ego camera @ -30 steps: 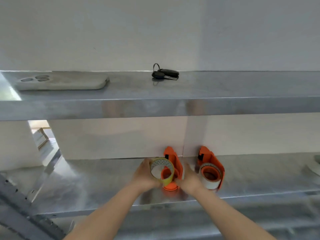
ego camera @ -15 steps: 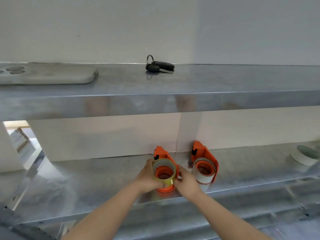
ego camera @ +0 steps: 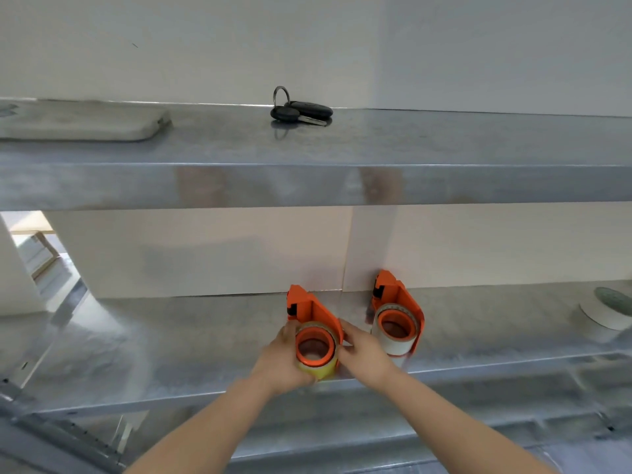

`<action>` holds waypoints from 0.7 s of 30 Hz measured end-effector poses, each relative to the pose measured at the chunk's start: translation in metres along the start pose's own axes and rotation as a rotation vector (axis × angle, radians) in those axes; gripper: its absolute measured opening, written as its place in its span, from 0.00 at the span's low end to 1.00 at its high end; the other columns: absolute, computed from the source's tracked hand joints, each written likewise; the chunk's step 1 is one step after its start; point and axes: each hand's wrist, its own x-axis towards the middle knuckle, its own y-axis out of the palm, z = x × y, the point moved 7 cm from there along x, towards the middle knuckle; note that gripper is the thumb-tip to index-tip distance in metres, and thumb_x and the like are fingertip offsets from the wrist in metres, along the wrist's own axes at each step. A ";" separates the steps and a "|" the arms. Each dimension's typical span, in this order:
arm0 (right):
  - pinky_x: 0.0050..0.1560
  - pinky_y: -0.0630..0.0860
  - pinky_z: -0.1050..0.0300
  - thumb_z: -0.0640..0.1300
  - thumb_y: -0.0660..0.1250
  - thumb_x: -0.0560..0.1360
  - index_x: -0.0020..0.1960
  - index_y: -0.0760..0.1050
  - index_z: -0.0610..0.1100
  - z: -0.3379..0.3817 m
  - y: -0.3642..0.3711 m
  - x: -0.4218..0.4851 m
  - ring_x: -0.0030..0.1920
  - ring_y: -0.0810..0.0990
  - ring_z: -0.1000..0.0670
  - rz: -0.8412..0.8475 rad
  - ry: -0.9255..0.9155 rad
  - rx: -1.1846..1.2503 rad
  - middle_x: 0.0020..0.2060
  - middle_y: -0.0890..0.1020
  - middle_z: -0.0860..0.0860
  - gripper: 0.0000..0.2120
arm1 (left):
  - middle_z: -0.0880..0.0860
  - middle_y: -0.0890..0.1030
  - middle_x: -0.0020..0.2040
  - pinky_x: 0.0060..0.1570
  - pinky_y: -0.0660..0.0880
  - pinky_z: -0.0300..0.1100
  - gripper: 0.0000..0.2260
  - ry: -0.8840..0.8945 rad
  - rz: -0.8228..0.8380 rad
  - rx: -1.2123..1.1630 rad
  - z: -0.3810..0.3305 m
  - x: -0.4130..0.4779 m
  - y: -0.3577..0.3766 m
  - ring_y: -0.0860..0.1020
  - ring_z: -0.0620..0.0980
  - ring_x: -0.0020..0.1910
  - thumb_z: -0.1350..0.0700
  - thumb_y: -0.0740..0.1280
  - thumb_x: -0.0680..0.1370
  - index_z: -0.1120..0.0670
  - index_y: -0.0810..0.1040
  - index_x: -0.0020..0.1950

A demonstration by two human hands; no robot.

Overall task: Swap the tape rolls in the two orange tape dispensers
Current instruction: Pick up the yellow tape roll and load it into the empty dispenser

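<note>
Two orange tape dispensers stand on the lower metal shelf (ego camera: 171,343). On the hub of the left dispenser (ego camera: 309,307) sits a yellowish tape roll (ego camera: 319,369). My left hand (ego camera: 278,360) grips that roll from the left side. My right hand (ego camera: 366,350) holds the left dispenser's right side plate, fingers against it. The right dispenser (ego camera: 402,299) carries a white tape roll (ego camera: 386,340) on its hub, and nothing touches it.
A bunch of black keys (ego camera: 301,111) and a phone in a grey case (ego camera: 78,121) lie on the upper shelf (ego camera: 342,186). A loose white tape roll (ego camera: 607,311) lies at the far right of the lower shelf. A white wall backs both shelves.
The yellowish roll went from being held in front of the left dispenser's hub to sitting around it. Both hands stayed at that dispenser, and the view shifted slightly.
</note>
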 end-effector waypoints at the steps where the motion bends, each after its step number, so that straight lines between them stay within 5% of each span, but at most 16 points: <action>1: 0.53 0.70 0.76 0.38 0.62 0.73 0.64 0.71 0.49 0.000 -0.001 -0.001 0.54 0.77 0.57 -0.006 0.001 0.004 0.57 0.80 0.53 0.20 | 0.48 0.75 0.59 0.54 0.77 0.45 0.35 0.001 -0.006 -0.009 0.000 0.000 0.001 0.78 0.50 0.55 0.43 0.74 0.59 0.47 0.64 0.61; 5: 0.45 0.68 0.81 0.39 0.63 0.74 0.64 0.71 0.47 0.000 -0.001 -0.003 0.52 0.76 0.58 -0.026 0.010 0.043 0.55 0.80 0.53 0.19 | 0.51 0.71 0.66 0.59 0.73 0.43 0.45 -0.040 0.027 0.030 0.000 -0.001 0.007 0.74 0.53 0.62 0.46 0.76 0.58 0.51 0.58 0.70; 7: 0.49 0.70 0.75 0.41 0.63 0.74 0.65 0.70 0.48 0.000 0.001 -0.004 0.54 0.78 0.55 -0.027 0.027 0.029 0.56 0.80 0.53 0.19 | 0.51 0.66 0.70 0.66 0.68 0.47 0.58 -0.082 0.072 0.053 0.000 -0.002 0.013 0.68 0.54 0.68 0.40 0.77 0.53 0.51 0.50 0.75; 9: 0.53 0.74 0.67 0.41 0.62 0.74 0.64 0.70 0.48 -0.004 0.001 -0.004 0.54 0.79 0.53 -0.066 0.048 0.035 0.55 0.81 0.52 0.18 | 0.52 0.65 0.71 0.68 0.67 0.48 0.60 -0.169 0.005 -0.118 0.000 -0.003 0.013 0.66 0.55 0.70 0.37 0.77 0.51 0.51 0.49 0.75; 15: 0.47 0.71 0.70 0.35 0.61 0.72 0.59 0.75 0.46 -0.010 0.000 -0.006 0.49 0.78 0.54 -0.188 0.124 0.171 0.47 0.81 0.54 0.17 | 0.62 0.76 0.62 0.60 0.75 0.49 0.37 -0.612 -0.166 -0.758 0.015 -0.012 0.017 0.77 0.60 0.60 0.55 0.77 0.66 0.65 0.64 0.68; 19: 0.50 0.81 0.46 0.33 0.60 0.73 0.47 0.75 0.55 -0.020 0.003 -0.012 0.48 0.82 0.44 -0.247 0.203 0.366 0.45 0.83 0.48 0.17 | 0.60 0.83 0.50 0.55 0.79 0.55 0.21 -0.566 -0.228 -0.946 0.009 -0.021 0.013 0.82 0.59 0.50 0.56 0.76 0.68 0.62 0.78 0.57; 21: 0.45 0.81 0.43 0.33 0.58 0.74 0.47 0.76 0.53 -0.024 0.009 -0.016 0.46 0.82 0.38 -0.264 0.239 0.514 0.44 0.84 0.44 0.17 | 0.57 0.83 0.50 0.52 0.80 0.57 0.20 -0.496 -0.271 -0.976 -0.001 -0.026 0.007 0.82 0.58 0.49 0.54 0.76 0.67 0.56 0.77 0.56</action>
